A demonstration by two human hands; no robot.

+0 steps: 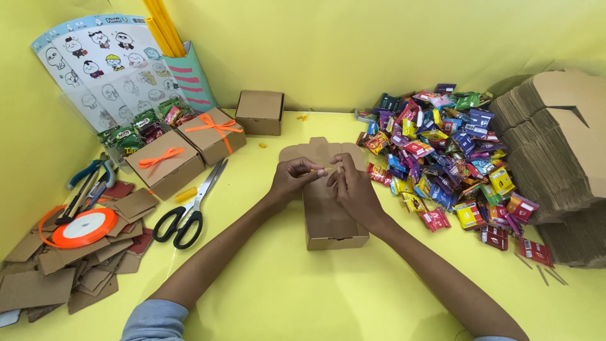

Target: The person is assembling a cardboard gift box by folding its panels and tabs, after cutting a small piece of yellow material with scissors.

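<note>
An open brown cardboard box (334, 230) lies on the yellow table (278, 284), its lid flap (309, 151) folded back away from me. Both hands hover over the box's far end. My left hand (293, 178) and my right hand (348, 183) pinch the two ends of a small yellow-orange strip (323, 169) between their fingertips, just above the flap.
A big pile of coloured candy packets (442, 158) lies right of the box, flat cardboard blanks (562, 145) stacked beyond it. Left: black-handled scissors (189, 208), two ribbon-tied boxes (189, 148), a plain closed box (260, 112), an orange ribbon spool (84, 227), pliers (91, 183), cardboard scraps (57, 271).
</note>
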